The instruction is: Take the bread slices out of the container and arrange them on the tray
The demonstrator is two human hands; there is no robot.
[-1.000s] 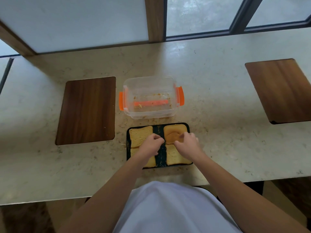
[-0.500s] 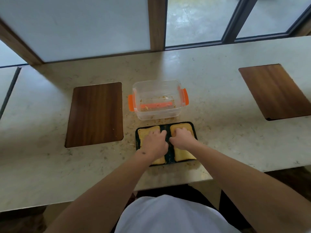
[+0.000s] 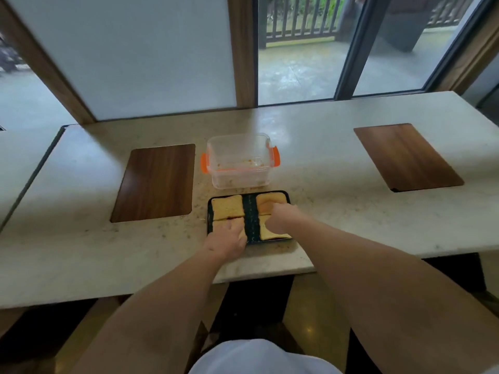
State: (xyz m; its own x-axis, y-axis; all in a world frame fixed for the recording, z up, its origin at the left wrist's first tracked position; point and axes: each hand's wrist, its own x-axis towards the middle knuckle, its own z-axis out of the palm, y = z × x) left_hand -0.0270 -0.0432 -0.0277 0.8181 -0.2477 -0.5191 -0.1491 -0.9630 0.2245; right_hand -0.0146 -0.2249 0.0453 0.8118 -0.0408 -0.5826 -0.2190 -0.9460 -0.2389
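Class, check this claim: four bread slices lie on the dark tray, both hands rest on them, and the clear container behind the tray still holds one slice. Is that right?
Not quite. The head view shows the clear container holds only crumbs, no slice. The rest stands: four bread slices lie on the dark tray, with the left hand and right hand on them.

A pale marbled table point(image 3: 324, 147) is seen running left to right, with two dark wood-grain panels set flush in its top: one at the left point(image 3: 155, 183), one well apart at the right point(image 3: 406, 156). Small crumbs point(image 3: 283, 247) are scattered on the table near its front edge. Behind the table, a frosted white panel point(image 3: 129, 55) framed by wooden posts point(image 3: 241, 49) is shown beside glass windows point(image 3: 299, 49), through which a wet paved floor and a dark railing point(image 3: 299, 20) are visible.
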